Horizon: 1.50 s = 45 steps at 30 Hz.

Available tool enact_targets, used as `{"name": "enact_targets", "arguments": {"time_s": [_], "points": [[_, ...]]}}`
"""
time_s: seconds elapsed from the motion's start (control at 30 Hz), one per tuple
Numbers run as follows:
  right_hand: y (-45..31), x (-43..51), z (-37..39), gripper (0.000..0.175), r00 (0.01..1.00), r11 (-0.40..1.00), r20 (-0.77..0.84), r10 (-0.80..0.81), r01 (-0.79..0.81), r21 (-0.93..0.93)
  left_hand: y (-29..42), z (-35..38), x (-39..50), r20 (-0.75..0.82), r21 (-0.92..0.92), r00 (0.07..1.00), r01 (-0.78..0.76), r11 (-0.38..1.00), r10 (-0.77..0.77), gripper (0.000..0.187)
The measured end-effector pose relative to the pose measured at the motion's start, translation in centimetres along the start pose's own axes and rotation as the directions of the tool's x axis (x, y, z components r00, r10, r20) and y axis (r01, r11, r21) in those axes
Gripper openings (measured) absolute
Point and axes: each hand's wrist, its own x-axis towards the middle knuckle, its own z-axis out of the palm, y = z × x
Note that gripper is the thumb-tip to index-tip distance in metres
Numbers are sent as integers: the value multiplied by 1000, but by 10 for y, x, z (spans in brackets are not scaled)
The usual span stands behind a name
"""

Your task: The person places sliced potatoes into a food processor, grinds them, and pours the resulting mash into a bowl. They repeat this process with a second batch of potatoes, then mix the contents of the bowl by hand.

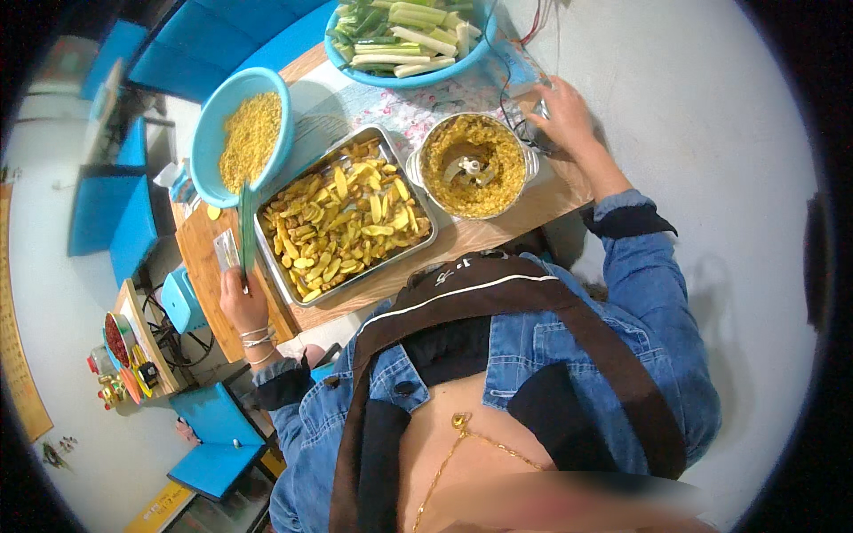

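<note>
My left hand grips a long, flat green tool, its far end at the rim of a light-blue basin. That basin holds chopped yellow bits. By my left fingers, a shiny flat piece lies over a wooden board. My right hand has thumb and fingers around a shiny appliance part, mostly hidden, near a dark cord. Between my hands, a food-processor bowl contains minced yellow ginger-like pieces around its blade. A rectangular metal tray holds cut ginger-like pieces.
A large blue basin of cut scallion or leek stalks stands at the table's far side. Blue seats and a blue stool are at left. A white wall stands close on the right.
</note>
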Motion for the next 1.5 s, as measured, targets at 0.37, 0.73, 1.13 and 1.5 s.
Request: {"name": "enact_targets", "arguments": {"time_s": [0.37, 0.73, 1.13, 1.5], "points": [[-87, 26, 37, 19, 591, 788, 652, -476, 615, 18, -128, 55, -120, 144, 402, 988, -102, 910, 47, 12], [-140, 40, 9, 32, 869, 967, 475, -140, 15, 256, -174, 92, -159, 201, 371, 976, 1, 929, -81, 14], [-190, 16, 25, 37, 959, 994, 284, 3, -35, 105, -182, 75, -148, 131, 247, 989, 35, 968, -69, 32], [-103, 1, 9, 23, 824, 980, 545, 156, -198, 19, 26, 153, 33, 301, -514, 916, -79, 854, 266, 31]]}}
